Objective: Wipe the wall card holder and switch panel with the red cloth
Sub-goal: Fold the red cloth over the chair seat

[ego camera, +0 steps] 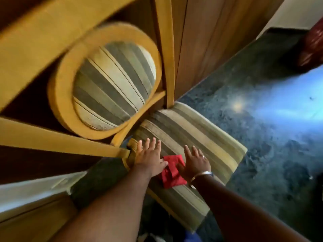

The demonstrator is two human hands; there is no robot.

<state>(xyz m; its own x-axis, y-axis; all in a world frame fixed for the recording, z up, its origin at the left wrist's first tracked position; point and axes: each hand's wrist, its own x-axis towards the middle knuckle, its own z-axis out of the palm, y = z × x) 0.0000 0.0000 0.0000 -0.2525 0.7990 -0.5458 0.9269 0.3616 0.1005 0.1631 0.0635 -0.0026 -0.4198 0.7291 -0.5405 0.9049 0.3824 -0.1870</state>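
A folded red cloth (pixel 172 171) lies on the striped seat cushion (pixel 201 137) of a wooden chair. My left hand (pixel 150 158) is flat over the seat just left of the cloth, fingers spread, its thumb touching the cloth's edge. To the cloth's right, my right hand (pixel 195 161) also hovers with fingers apart, wearing a ring and a metal bangle; its thumb side meets the cloth. Neither hand grips the cloth. The wall card holder and switch panel are out of view.
The chair has a yellow wooden frame with a round striped back pad (pixel 113 84). Brown wood panelling (pixel 209 41) stands behind it. Dark speckled floor (pixel 262 128) with bright glare lies to the right. A red patterned object (pixel 312 44) sits at the far right.
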